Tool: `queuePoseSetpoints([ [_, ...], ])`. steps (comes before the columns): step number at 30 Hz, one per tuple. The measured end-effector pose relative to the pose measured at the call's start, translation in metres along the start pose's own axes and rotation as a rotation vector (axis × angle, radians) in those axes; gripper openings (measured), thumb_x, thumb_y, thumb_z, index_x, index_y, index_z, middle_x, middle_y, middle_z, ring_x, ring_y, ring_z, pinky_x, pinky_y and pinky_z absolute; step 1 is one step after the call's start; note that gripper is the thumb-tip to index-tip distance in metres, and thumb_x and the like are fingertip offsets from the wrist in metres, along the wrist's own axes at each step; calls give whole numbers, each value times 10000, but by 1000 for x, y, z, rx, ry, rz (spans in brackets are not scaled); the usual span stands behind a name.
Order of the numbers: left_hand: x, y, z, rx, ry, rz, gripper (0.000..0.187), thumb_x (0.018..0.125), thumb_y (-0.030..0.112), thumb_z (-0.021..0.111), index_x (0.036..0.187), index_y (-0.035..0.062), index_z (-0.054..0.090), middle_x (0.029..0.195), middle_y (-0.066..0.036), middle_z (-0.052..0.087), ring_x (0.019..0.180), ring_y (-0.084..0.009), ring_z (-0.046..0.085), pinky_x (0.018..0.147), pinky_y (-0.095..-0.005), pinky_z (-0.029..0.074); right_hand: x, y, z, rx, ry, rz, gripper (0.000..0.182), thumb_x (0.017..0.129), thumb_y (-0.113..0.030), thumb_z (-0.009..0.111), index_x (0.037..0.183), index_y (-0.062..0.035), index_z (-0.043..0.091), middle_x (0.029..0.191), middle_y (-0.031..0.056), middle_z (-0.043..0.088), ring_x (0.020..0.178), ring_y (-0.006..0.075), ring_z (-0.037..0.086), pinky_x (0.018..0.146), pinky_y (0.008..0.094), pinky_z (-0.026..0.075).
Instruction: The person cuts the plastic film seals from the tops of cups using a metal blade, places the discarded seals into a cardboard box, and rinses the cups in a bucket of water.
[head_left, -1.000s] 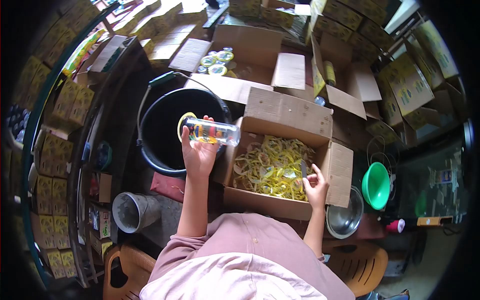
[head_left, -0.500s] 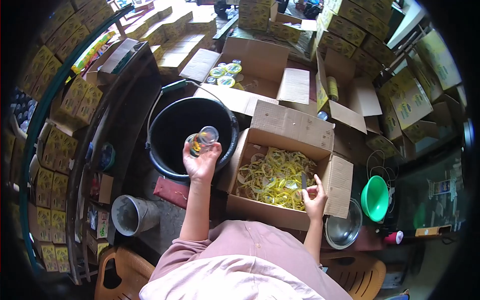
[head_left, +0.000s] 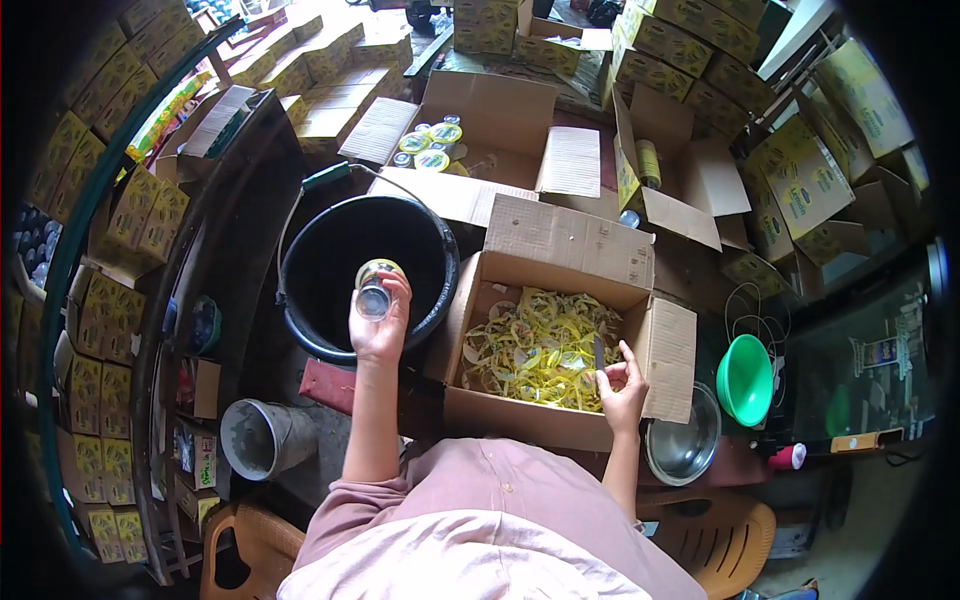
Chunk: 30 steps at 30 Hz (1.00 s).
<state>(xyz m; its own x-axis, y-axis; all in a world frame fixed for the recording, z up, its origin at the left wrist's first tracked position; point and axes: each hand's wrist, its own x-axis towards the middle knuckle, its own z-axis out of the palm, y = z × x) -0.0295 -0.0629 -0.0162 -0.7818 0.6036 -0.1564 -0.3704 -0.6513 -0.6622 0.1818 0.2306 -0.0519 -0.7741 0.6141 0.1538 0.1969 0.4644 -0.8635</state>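
Note:
My left hand (head_left: 380, 325) is closed around a clear plastic cup (head_left: 374, 298) with a yellow printed lid, above the black bucket (head_left: 300, 320). The cup lies tilted in the fingers, its clear end toward me. In my right hand (head_left: 625, 388) is a knife (head_left: 600, 352), its flat dark blade pointing up and its handle hidden by the fingers. That hand hovers over the right side of an open cardboard box (head_left: 530, 410). Inside lies a tangled heap of yellow and clear plastic trimmings (head_left: 540, 350).
Behind, a carton (head_left: 490, 95) contains several lidded cups (head_left: 432, 158). Another open carton (head_left: 690, 215) stands to its right. Right of the box are a metal bowl (head_left: 690, 450) and a green bowl (head_left: 745, 380). A grey bucket (head_left: 260, 440) stands at left. Stacked yellow cartons (head_left: 100, 390) line the sides.
My left hand has moved slightly left and lower, and the cup in it has turned, its clear end now lower. My right hand still has the knife over the box. The view has shifted slightly.

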Motion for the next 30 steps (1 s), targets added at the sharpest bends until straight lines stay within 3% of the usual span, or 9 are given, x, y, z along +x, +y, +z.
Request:
queuePoseSetpoints([
  [4, -10, 2, 18, 358, 99, 9, 487, 752, 194, 529, 1124, -79, 376, 1001, -188, 476, 947, -273, 501, 836, -382, 448, 0, 2, -3, 14, 1, -3, 553, 714, 15, 660, 1234, -28, 478, 682, 53, 600, 608, 117, 593, 591, 251, 498],
  [9, -6, 51, 39, 1195, 293, -109, 452, 868, 275, 493, 1161, -48, 375, 1012, -181, 532, 907, -269, 571, 744, -359, 497, -1, 2, -6, 18, 7, -15, 546, 712, 11, 663, 1226, -18, 480, 682, 56, 604, 603, 118, 589, 584, 251, 494],
  [11, -19, 17, 69, 2210, 511, 34, 491, 838, 290, 560, 1171, -29, 390, 1031, -193, 527, 907, -284, 582, 741, -363, 501, -1, -1, -5, 40, 23, -6, 536, 713, 15, 656, 1220, -15, 485, 686, 62, 607, 605, 127, 594, 586, 258, 501],
  [13, -15, 28, 95, 3305, 365, 7, 578, 767, 290, 654, 1195, 0, 395, 1061, -216, 492, 910, -311, 586, 771, -364, 496, -2, 1, -5, 55, 21, -4, 534, 713, 20, 651, 1220, -15, 486, 693, 65, 611, 610, 131, 599, 591, 262, 508],
  [14, -14, 18, 104, 3431, 613, 14, 665, 696, 293, 712, 1217, 28, 395, 1082, -229, 451, 936, -355, 572, 834, -376, 471, -2, -2, -5, 50, 14, -5, 534, 714, 22, 647, 1221, -16, 485, 698, 67, 613, 615, 133, 602, 594, 261, 510],
  [17, 6, -37, 121, 3600, 561, 156, 646, 632, 220, 730, 1182, 49, 436, 1100, -213, 454, 942, -376, 559, 857, -409, 451, 0, -3, -7, 54, -18, -4, 535, 719, 27, 637, 1228, -18, 480, 714, 73, 618, 631, 133, 609, 600, 257, 513],
  [21, 67, -108, 118, 3559, -67, 425, 553, 560, 175, 740, 1042, 54, 499, 919, -160, 554, 961, -333, 545, 810, -387, 446, 2, 0, -7, 95, -52, 28, 532, 725, 18, 633, 1232, -21, 477, 721, 71, 622, 631, 126, 606, 600, 252, 510],
  [25, 181, -148, 76, 3395, -614, 201, 459, 530, 200, 766, 913, 50, 563, 940, -156, 592, 924, -317, 569, 780, -381, 457, 6, 0, -15, 80, -85, 58, 532, 728, 7, 635, 1235, -24, 478, 720, 74, 624, 631, 123, 603, 609, 257, 499],
  [30, 281, -242, 8, 3698, -596, -16, 433, 501, 220, 786, 892, 102, 642, 857, -128, 633, 817, -290, 616, 718, -368, 496, 18, 12, -27, 102, -81, 88, 541, 720, 37, 644, 1232, -29, 482, 715, 61, 613, 623, 107, 594, 609, 242, 498],
])
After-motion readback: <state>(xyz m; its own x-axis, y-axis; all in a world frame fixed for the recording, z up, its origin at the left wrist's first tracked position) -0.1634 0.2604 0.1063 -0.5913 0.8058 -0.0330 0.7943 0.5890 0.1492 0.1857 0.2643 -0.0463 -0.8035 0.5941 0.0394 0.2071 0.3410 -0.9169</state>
